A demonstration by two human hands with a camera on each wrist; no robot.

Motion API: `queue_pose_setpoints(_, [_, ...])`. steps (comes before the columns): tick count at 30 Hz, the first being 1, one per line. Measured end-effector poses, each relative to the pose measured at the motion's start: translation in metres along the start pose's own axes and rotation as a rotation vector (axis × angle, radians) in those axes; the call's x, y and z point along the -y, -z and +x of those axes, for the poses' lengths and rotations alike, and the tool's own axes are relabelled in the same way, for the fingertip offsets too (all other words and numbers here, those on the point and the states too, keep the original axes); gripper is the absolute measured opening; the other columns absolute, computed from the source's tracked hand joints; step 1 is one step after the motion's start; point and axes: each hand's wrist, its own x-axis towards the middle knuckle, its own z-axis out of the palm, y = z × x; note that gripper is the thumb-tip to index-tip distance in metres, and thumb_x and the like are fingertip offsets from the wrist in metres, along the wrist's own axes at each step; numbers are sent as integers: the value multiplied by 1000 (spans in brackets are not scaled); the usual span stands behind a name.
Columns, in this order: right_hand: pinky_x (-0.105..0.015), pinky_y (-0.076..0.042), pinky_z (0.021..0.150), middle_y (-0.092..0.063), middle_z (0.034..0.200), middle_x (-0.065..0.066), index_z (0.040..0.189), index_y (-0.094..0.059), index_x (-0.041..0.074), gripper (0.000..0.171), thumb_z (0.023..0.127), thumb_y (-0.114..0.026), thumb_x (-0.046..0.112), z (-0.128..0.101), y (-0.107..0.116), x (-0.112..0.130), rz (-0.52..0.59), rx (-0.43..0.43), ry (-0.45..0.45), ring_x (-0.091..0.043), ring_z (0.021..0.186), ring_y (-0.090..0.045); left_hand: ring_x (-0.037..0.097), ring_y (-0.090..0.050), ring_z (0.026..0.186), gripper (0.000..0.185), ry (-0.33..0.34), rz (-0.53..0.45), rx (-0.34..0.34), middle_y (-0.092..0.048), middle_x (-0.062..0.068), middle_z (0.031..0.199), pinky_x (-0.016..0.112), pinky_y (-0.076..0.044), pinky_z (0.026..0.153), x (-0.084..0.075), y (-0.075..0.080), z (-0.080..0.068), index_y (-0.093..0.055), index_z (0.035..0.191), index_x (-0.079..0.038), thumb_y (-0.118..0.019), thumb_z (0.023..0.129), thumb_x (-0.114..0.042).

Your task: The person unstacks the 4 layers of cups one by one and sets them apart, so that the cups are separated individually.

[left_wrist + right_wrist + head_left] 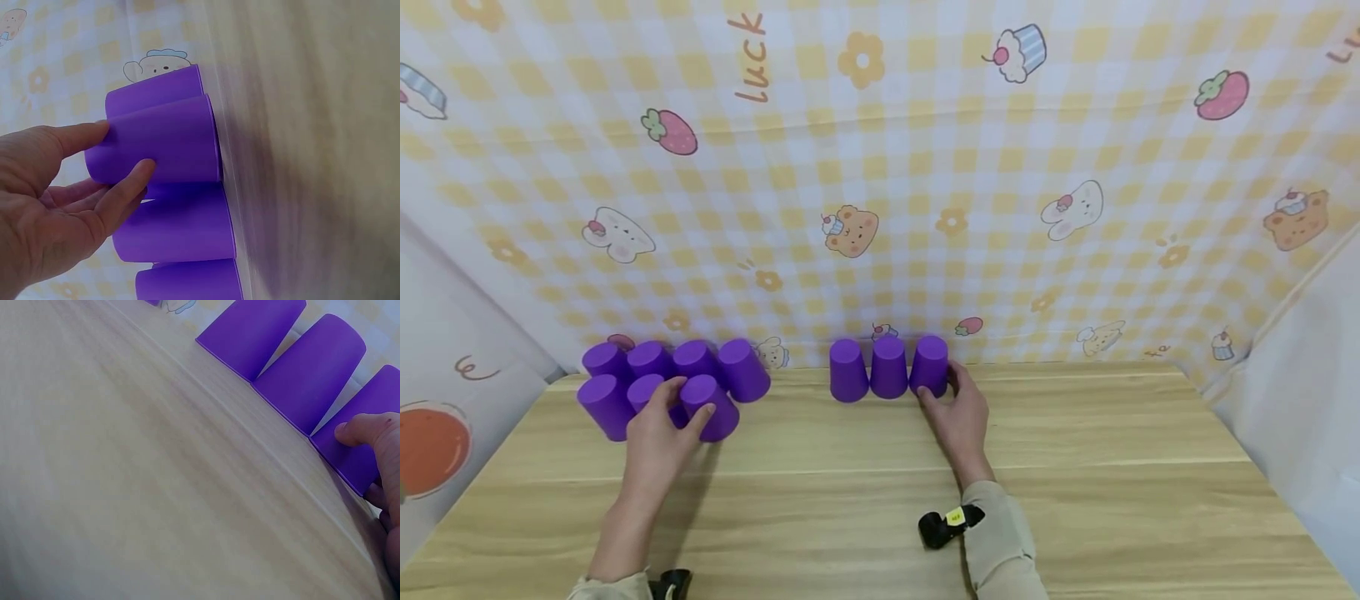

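Note:
Purple cups stand upside down on the wooden table [835,500] in two groups. In the head view my left hand [658,433] grips the front right cup [718,412] of the left group, thumb on its near side. The left wrist view shows this held cup [156,140] between thumb and fingers, with other cups close behind and beside it. My right hand [958,417] holds the rightmost cup [931,362] of a row of three. Its thumb [353,430] lies on the cup's side. The middle cup [889,367] and left cup [848,371] stand side by side.
A checked cloth [910,167] with cartoon prints hangs as a backdrop right behind the cups. The left group has a back row, ending in a cup [745,371] at its right. White side walls [1300,400] flank the table. Black wrist cameras [951,525] sit at both sleeves.

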Motion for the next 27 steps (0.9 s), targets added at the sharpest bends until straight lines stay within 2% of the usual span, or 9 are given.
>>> queue_pose_setpoints(5, [-30, -40, 87, -55, 111, -8, 117, -48, 9, 57, 68, -71, 27, -1, 0, -1, 5, 4, -4, -18, 100, -52, 40, -50, 93, 46, 8, 7, 11, -53, 27, 101, 48, -40, 79, 0, 1, 0, -45, 113, 7, -65, 75, -9])
queue_pose_setpoints(16, [-29, -40, 87, -55, 111, -9, 117, -48, 8, 57, 68, -71, 27, 0, 2, -1, 9, 1, 18, -19, 99, -53, 44, -49, 94, 48, -1, 34, -44, -53, 30, 102, 48, -38, 82, 1, -1, 4, -47, 112, 10, -66, 69, -1])
queue_pose_setpoints(27, [-29, -41, 87, -55, 111, -10, 117, -48, 8, 57, 68, -71, 27, 0, 1, 1, 11, 6, 13, -19, 100, -52, 41, -50, 95, 49, 0, 14, -14, -53, 28, 104, 47, -40, 80, -1, 0, 7, -46, 117, 8, -64, 73, -3])
